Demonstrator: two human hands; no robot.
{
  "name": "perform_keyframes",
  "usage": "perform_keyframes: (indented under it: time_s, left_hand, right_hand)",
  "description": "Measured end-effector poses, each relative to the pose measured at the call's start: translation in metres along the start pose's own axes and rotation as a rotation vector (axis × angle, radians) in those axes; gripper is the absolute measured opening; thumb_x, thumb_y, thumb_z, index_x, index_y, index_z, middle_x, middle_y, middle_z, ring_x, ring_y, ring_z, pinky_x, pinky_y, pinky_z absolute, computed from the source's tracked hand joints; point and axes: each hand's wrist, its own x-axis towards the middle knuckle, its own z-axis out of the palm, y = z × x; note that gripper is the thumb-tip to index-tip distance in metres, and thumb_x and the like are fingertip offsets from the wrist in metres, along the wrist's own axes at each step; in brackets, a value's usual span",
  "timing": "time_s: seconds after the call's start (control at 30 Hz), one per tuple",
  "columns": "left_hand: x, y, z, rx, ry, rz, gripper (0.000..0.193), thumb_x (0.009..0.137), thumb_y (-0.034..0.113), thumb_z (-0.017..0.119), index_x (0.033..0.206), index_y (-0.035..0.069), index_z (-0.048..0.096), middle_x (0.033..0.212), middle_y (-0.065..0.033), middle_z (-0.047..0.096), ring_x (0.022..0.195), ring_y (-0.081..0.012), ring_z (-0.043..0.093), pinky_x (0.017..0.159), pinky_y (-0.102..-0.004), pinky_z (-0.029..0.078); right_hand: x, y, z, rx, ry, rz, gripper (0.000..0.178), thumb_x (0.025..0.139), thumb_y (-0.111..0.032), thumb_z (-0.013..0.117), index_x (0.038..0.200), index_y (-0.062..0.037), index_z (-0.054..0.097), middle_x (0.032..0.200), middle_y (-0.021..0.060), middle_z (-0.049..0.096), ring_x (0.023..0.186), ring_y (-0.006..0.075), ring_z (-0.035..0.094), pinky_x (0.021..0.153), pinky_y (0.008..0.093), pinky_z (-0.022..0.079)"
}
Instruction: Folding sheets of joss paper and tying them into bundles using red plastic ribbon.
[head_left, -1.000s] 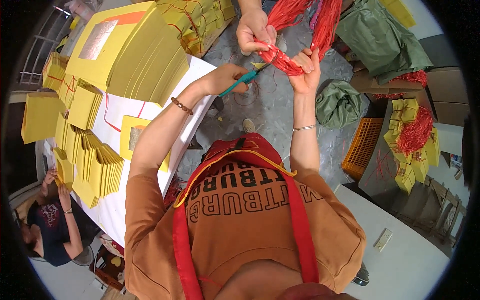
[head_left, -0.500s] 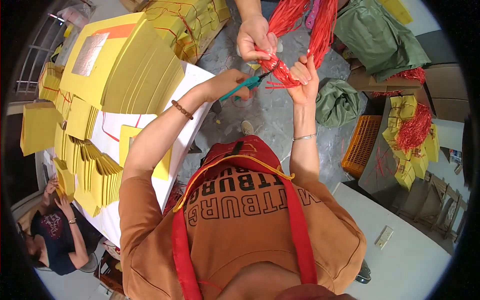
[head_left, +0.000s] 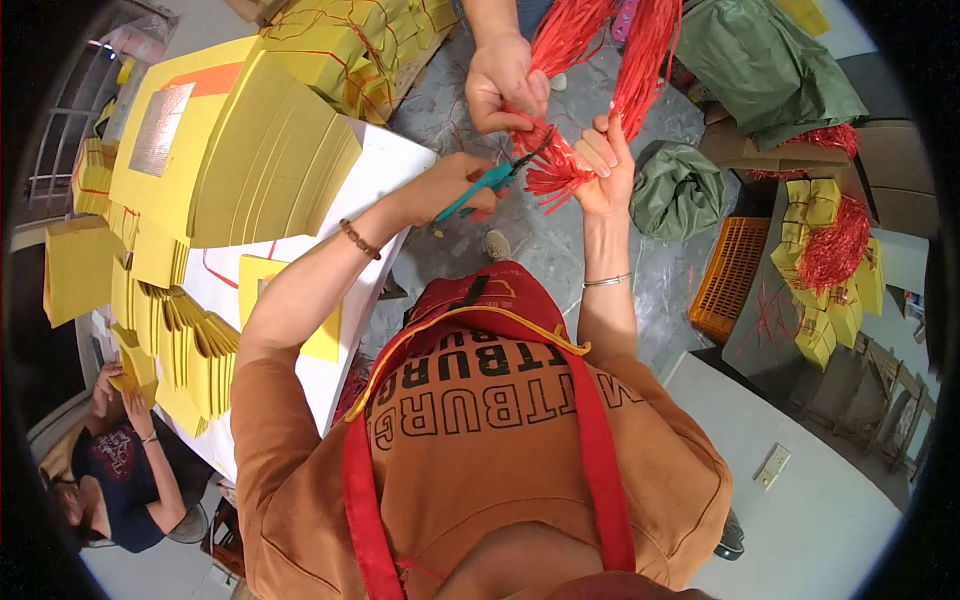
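I've got the L hand (head_left: pixel 455 187) curled snug round the teal handles of the scissors (head_left: pixel 490 180), just off the far R corner of the white tabletop (head_left: pixel 388 160). Dark blades are at the red strands (head_left: pixel 556 178); can't tell how wide they stand. R hand (head_left: pixel 606 172) is closed too, thumb & fingers wrapped on the same bunch, short ends fanning out nr the blades. Strands are held up over the floor, past the tabletop's R edge, long tails running to the far side. Another person's hand (head_left: pixel 506 85) pinches the bunch from opp. side. On the tabletop I see a big yellow stack (head_left: pixel 275 150) by the far R corner, a yellow card (head_left: pixel 324 342) nr the R edge & smaller yellow bundles (head_left: pixel 195 355) along the L edge, w/ a co-worker (head_left: pixel 122 455) alongside handling a yellow piece (head_left: pixel 138 366).
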Motion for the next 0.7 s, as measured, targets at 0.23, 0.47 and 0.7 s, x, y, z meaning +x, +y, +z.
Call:
perform_keyframes:
  time_s: [0.23, 0.47, 0.7]
  left_hand:
    - [0.015, -0.006, 0.001, 0.009, 0.043, 0.084, 0.023, 0.064, 0.018, 0.058, 0.079, 0.001, 0.055, 0.065, 0.0001, 0.052, 0.057, -0.0077, 0.046, 0.052, -0.0211, 0.035]
    - [-0.004, -0.012, 0.0, -0.015, 0.062, -0.048, 0.025, 0.064, 0.021, 0.059, 0.08, 0.001, 0.056, 0.069, 0.0002, 0.053, 0.065, -0.0085, 0.046, 0.059, -0.0219, 0.036]
    - [0.004, -0.001, 0.005, 0.009, -0.042, 0.068, 0.017, 0.066, 0.016, 0.058, 0.075, 0.002, 0.055, 0.062, 0.0, 0.052, 0.056, -0.0082, 0.047, 0.052, -0.0213, 0.036]
  right_hand:
    - [-0.003, 0.009, 0.001, -0.022, 0.065, -0.011, 0.027, 0.094, -0.028, 0.034, 0.085, -0.0082, 0.05, 0.049, -0.007, 0.03, 0.041, 0.0039, 0.029, 0.048, 0.02, 0.028]
    - [-0.004, 0.007, 0.001, -0.049, 0.036, -0.002, 0.026, 0.094, -0.027, 0.034, 0.085, -0.0089, 0.05, 0.049, -0.0074, 0.031, 0.041, 0.0038, 0.029, 0.049, 0.0208, 0.03]
    - [-0.012, 0.009, 0.002, -0.077, 0.093, -0.021, 0.027, 0.094, -0.027, 0.034, 0.085, -0.0084, 0.051, 0.05, -0.0071, 0.031, 0.041, 0.0037, 0.029, 0.048, 0.021, 0.03]
